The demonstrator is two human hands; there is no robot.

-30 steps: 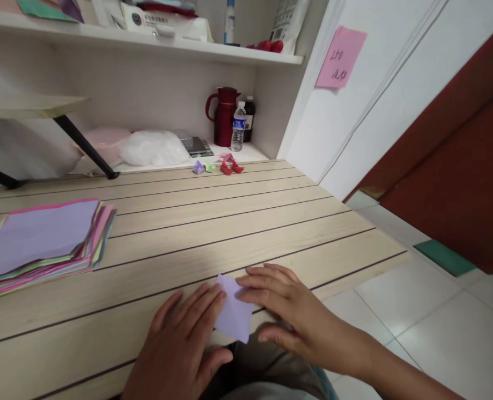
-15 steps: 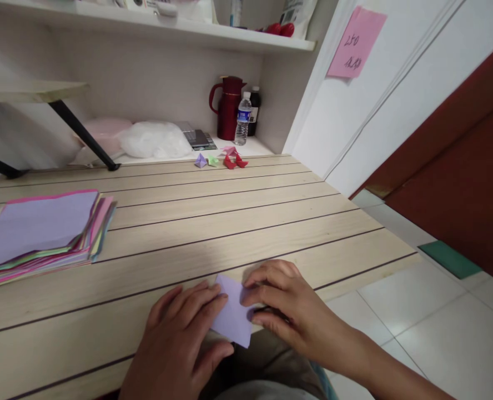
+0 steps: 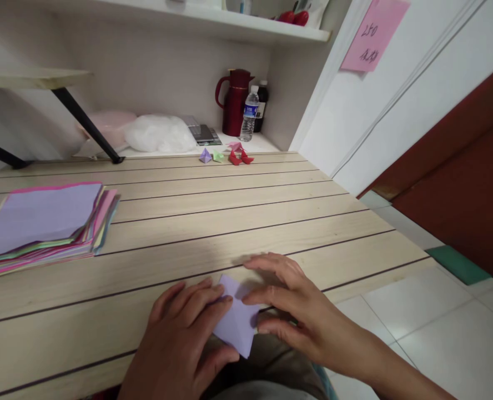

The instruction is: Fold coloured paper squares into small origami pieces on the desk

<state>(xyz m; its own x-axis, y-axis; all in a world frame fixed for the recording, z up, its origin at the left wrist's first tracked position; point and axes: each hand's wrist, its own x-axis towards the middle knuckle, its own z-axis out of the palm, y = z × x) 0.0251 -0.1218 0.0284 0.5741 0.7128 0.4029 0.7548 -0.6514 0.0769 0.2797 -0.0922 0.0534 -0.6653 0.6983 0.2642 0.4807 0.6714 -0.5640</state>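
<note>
A small piece of folded purple origami paper lies at the table's near edge, its lower corner sticking out past the edge. My left hand holds its left side, fingers pressed on top and the thumb near the bottom corner. At the right side is my right hand, fingers spread apart. Its index fingertip touches the paper's upper face, and the thumb sits close to the right corner. A crease runs down the paper between the hands. What lies under the left fingers is hidden.
A stack of coloured paper rests on the left of the slatted table. Small folded paper pieces in purple, green and red stand at the back. Behind them are a red jug and a water bottle.
My right hand has loosened, its fingers spreading, and more of the paper's right side with its crease shows. The left hand stays on the paper. The view has shifted slightly.
</note>
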